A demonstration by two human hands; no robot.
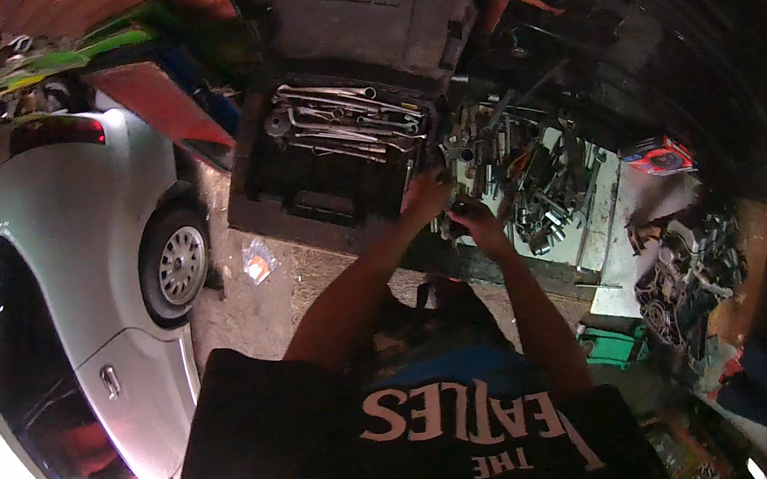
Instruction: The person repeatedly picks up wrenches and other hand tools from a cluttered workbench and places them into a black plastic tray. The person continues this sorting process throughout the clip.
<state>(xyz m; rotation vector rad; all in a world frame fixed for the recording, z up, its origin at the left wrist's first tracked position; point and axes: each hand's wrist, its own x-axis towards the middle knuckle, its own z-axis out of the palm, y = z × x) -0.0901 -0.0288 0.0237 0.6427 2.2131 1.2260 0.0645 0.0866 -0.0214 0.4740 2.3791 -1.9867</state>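
My left hand (pixel 427 196) is at the right edge of an open black tool case (pixel 248 206), its fingers curled together. Close beside it, a little nearer to me, is my right hand (pixel 476 221), also closed, with its fingers turned toward the left one. Something small and dark shows at the fingers, too dim to name. Inside the case lie several shiny wrenches (pixel 353 115) side by side, and its lid (pixel 366 14) leans back. Just right of my hands spreads a heap of loose sockets and metal tools (pixel 530 174) on a pale bench top (pixel 608 197).
A silver car (pixel 96 277) stands on the left. A small clear packet (pixel 257 261) lies on the ground beside its wheel (pixel 175 254). To the right are a red-and-black box (pixel 659 155), a pile of metal parts (pixel 690 280) and a green object (pixel 614 345).
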